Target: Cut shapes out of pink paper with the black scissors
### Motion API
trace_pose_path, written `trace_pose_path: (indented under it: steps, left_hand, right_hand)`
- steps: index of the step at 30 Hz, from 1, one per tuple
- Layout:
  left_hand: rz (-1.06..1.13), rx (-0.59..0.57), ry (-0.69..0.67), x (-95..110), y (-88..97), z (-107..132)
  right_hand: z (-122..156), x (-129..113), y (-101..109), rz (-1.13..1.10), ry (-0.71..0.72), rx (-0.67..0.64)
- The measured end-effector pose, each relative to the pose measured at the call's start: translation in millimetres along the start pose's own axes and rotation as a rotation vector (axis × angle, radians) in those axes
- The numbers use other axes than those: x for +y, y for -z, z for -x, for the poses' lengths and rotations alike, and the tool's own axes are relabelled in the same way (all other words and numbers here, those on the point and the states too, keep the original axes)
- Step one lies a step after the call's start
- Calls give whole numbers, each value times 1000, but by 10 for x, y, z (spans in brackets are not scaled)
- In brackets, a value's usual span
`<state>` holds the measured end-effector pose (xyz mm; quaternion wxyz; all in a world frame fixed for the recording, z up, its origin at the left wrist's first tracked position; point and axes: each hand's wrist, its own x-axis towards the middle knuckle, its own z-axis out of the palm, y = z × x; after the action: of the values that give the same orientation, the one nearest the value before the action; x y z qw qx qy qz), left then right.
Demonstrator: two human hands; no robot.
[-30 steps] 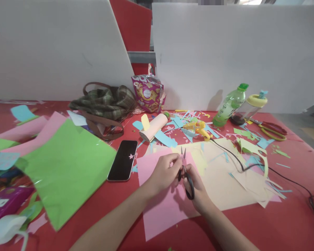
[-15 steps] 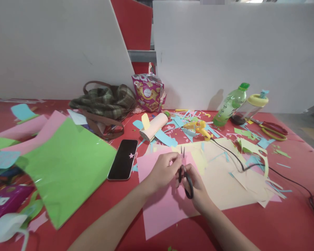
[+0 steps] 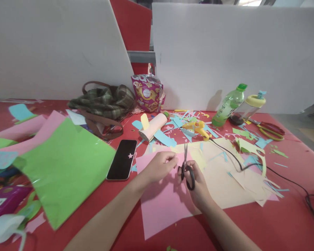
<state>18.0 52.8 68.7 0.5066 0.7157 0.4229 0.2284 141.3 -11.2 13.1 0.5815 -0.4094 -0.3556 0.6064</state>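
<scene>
My right hand (image 3: pixel 197 186) grips small black-handled scissors (image 3: pixel 185 166), blades closed and pointing away from me. My left hand (image 3: pixel 159 166) is just left of the blades, fingers pinched together on something too small to make out. Both hands hover over a pink paper sheet (image 3: pixel 162 205) that lies on the red table (image 3: pixel 285 223). A cream sheet (image 3: pixel 225 181) lies partly under the pink one, to the right.
A black phone (image 3: pixel 122 159) lies left of the hands beside a big green sheet (image 3: pixel 65 167). Further back are a plaid bag (image 3: pixel 103 101), snack packet (image 3: pixel 148 92), cream paper roll (image 3: pixel 153 126), yellow glue gun (image 3: pixel 197 128) with black cable (image 3: pixel 277 174), green bottle (image 3: pixel 229 104), red-yellow scissors (image 3: pixel 270 129), paper scraps.
The scissor blades have closed and now stand straight up. My left hand has drawn slightly left, away from the blades.
</scene>
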Motion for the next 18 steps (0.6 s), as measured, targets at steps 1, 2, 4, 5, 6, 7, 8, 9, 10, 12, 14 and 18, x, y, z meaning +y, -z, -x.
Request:
trace_pose_path:
  steps: [1, 2, 4, 5, 6, 7, 8, 9, 10, 12, 14, 18]
  left_hand:
    - [-23, -29, 7, -11, 14, 0]
    - [-43, -67, 14, -20, 26, 3]
    - [-77, -169, 16, -35, 43, 11]
    - [-95, -223, 13, -40, 47, 15]
    - [-114, -271, 8, -42, 50, 19]
    - [-130, -307, 0, -44, 51, 21]
    - [-145, -333, -9, -43, 50, 23]
    - [-159, -347, -18, -42, 49, 24]
    - [-172, -355, -29, -41, 49, 24]
    - [-194, -372, -52, -39, 50, 25]
    - [-213, -392, -54, -40, 57, 28]
    - [-243, -441, -26, -46, 81, 31]
  right_hand:
    - [-11, 0, 7, -14, 22, 18]
    - [-23, -4, 15, -22, 47, 39]
    - [-42, -21, 27, -30, 85, 81]
    - [-50, -33, 31, -36, 91, 97]
    - [-55, -45, 34, -44, 90, 109]
    - [-58, -56, 35, -48, 79, 113]
    - [-59, -64, 36, -49, 63, 109]
    - [-59, -71, 36, -46, 46, 99]
    - [-57, -74, 36, -37, 30, 86]
    - [-50, -75, 35, -18, 10, 56]
    - [-42, -75, 32, -7, 4, 22]
    - [-27, -82, 21, -5, 12, -43]
